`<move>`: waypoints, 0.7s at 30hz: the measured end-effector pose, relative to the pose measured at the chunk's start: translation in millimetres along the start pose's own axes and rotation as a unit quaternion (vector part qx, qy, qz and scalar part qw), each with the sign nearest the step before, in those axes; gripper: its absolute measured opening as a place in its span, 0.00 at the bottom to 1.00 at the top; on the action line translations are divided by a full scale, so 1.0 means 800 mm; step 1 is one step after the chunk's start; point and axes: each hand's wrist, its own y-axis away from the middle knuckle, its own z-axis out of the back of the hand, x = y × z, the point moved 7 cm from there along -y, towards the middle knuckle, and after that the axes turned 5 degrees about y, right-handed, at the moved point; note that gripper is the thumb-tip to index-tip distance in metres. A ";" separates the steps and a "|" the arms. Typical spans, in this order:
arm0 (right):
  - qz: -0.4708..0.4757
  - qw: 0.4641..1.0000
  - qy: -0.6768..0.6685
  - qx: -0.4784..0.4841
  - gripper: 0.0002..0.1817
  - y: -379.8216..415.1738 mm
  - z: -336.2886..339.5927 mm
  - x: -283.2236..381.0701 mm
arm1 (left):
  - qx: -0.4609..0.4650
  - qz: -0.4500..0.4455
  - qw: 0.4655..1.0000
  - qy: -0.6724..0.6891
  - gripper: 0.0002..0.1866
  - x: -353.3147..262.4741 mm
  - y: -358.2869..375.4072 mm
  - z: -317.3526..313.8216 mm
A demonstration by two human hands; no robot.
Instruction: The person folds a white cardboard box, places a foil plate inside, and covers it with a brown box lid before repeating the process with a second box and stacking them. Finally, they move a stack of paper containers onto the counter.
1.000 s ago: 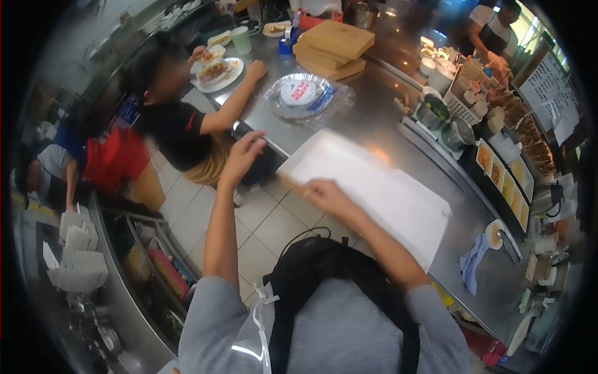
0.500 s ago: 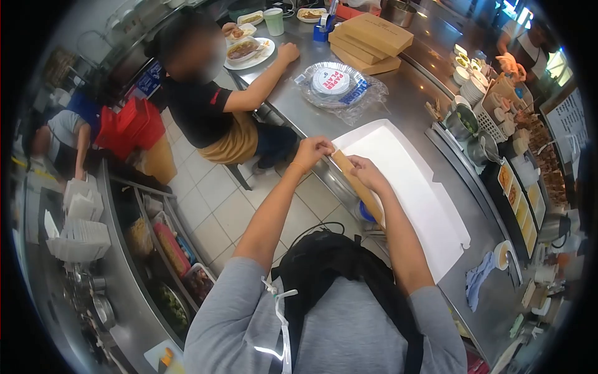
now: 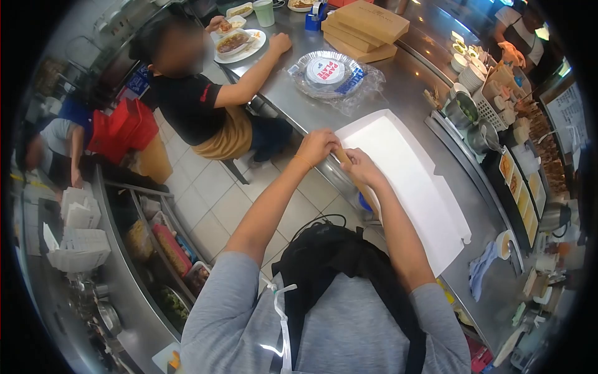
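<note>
A cardboard box (image 3: 405,181), white inside and brown outside, lies unfolded on the steel counter in front of me. Its near side flap (image 3: 358,177) stands raised, showing its brown face. My left hand (image 3: 317,148) is closed around the flap's far-left corner, the fingers curled over it. Farther along the same flap, my right hand (image 3: 364,167) grips the edge between thumb and fingers. The fingertips of both hands are partly hidden behind the cardboard.
Beyond the box lie a wrapped pack of paper plates (image 3: 330,73) and a stack of brown boxes (image 3: 364,31). A person (image 3: 199,93) sits at the counter's left with a plate of food (image 3: 256,43). A blue cloth (image 3: 479,274) lies at the right; food trays (image 3: 514,187) line the far side.
My left hand has gone from a fingertip pinch at the flap's corner to a fuller wrap around it. The right hand keeps its hold, and the view has shifted slightly.
</note>
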 end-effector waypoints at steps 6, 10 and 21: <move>0.012 0.998 0.016 -0.061 0.14 0.005 0.002 -0.006 | 0.004 -0.039 0.998 0.038 0.09 0.006 0.003 -0.001; -0.025 0.993 -0.054 -0.098 0.10 0.004 -0.002 -0.018 | 0.027 -0.116 0.991 -0.059 0.14 -0.026 0.003 0.002; -0.015 0.985 -0.123 -0.123 0.11 -0.005 -0.013 -0.033 | 0.107 -0.097 0.982 -0.120 0.14 -0.022 -0.006 -0.012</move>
